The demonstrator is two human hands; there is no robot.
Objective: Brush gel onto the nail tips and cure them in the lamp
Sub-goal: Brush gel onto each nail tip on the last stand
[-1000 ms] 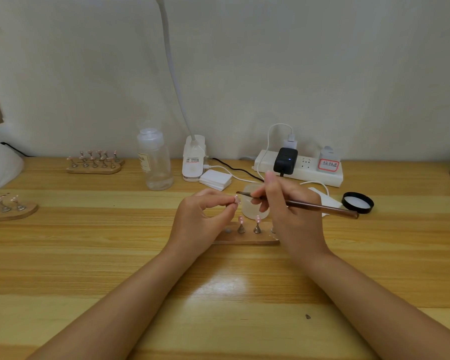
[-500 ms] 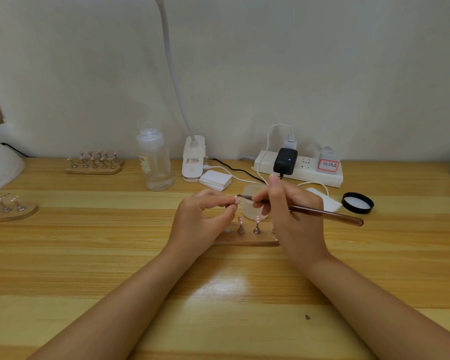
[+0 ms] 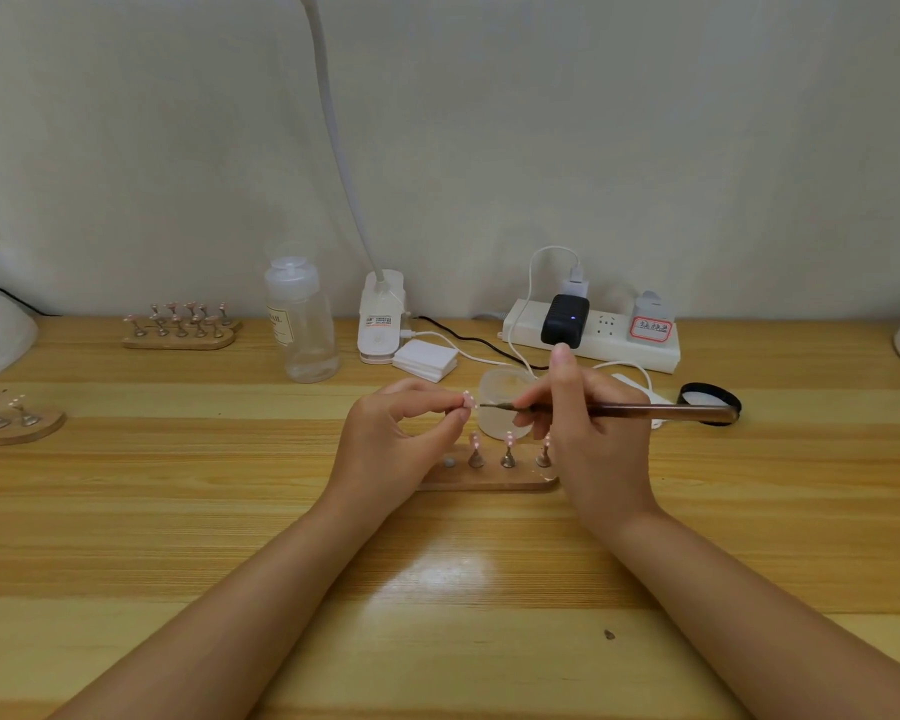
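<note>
Brush (image 3: 609, 411) tip touches the nail tip (image 3: 469, 399) we pinch.
Our left hand (image 3: 401, 439) pinches one tip; at 3 o'clock, our right hand (image 3: 591, 433) grips one brush; three tips stand on the holder (image 3: 484, 480).

My left hand (image 3: 396, 439) and my right hand (image 3: 588, 439) are both bare: no gloves, no rings on the fingers that show, no bracelet or watch at either wrist. My forearms are uncovered all the way from the wrists down to the bottom edge of the view, and no sleeve or cuff shows anywhere along them. The one fingernail I can make out clearly, on my right hand's raised finger, is short, rounded and plain, with no visible polish. The other nails are turned away or too small to tell. There are no markings, plasters or bands on either hand or arm.
</note>
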